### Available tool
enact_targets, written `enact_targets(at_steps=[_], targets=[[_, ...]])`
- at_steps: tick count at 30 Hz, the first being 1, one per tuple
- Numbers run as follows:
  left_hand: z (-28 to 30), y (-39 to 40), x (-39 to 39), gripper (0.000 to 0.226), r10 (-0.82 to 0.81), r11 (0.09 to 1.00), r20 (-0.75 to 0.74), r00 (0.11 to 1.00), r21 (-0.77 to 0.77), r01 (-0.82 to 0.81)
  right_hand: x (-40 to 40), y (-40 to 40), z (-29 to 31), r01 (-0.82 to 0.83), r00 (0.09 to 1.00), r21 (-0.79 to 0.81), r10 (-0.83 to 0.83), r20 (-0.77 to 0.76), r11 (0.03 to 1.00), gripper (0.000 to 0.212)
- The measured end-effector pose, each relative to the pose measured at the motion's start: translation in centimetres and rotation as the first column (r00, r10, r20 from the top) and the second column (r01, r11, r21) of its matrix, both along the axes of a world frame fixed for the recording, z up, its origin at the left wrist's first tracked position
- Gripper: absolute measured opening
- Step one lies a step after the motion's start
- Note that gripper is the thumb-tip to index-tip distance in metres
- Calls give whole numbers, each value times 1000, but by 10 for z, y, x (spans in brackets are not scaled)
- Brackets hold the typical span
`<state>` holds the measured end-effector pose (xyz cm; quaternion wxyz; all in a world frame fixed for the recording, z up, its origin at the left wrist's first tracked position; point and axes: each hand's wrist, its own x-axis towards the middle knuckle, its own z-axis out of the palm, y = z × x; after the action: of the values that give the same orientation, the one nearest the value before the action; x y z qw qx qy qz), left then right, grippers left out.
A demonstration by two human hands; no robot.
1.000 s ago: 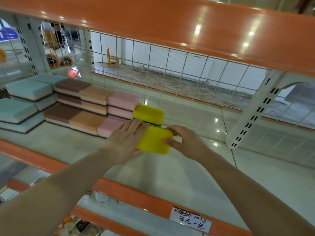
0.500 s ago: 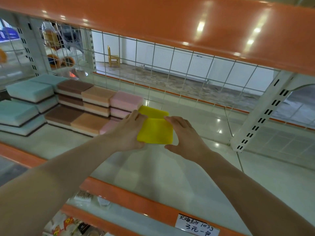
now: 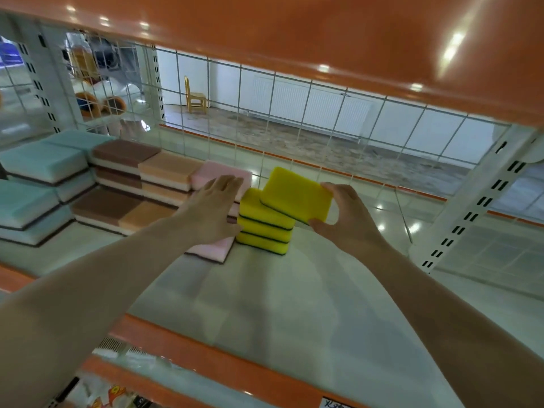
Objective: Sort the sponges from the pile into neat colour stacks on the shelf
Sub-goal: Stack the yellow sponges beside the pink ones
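- I am gripping a yellow sponge (image 3: 295,195) in my right hand (image 3: 347,219), thumb under its near edge and fingers curled over its right end, so it is tilting with its left part hanging over the yellow stack (image 3: 265,228).
- I am holding it by that one end, I think, so the free end can come down on the stack first and be squared up.
- My left hand (image 3: 210,212) is lying flat with fingers straight and together, holding nothing, over the pink sponges (image 3: 219,173) and just beside the yellow stack; I am judging it is there to brace the neighbouring stack and the yellow one's left side.
- The yellow stack is sitting on the shelf (image 3: 294,304) right against the pink row, closing a line of teal (image 3: 38,163), brown (image 3: 123,151), orange (image 3: 167,166) and pink stacks.
- Compared with a second ago, I am no longer pressing one yellow sponge between both hands: my left hand has let go and slid onto the pink sponges.
- The yellow sponges that lay singly are now standing as a stack at the front.
- My view has dipped and swung a little left.
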<state>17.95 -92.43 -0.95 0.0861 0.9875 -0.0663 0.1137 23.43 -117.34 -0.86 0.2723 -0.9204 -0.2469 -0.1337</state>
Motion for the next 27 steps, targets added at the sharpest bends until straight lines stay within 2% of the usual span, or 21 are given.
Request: enact_targets(at_steps=[5,10,16,27], targets=[[0,3,10,86,-54,998,-26,998,37,55,12,6,2,12,999,-21,-13,-48,1000,67],[-1,4,18,80,-35,996,-60,998,83,40,23,17,3,16,996,-70,-21,-84,997,66],[-3,8,21,79,6,999,-108,994,34,-2,33,31,6,-3,995,-97,-7,-101,995,66],[-1,8,26,71,0,1000,-83,997,14,2,42,45,-1,-40,994,-131,25,-109,991,65]])
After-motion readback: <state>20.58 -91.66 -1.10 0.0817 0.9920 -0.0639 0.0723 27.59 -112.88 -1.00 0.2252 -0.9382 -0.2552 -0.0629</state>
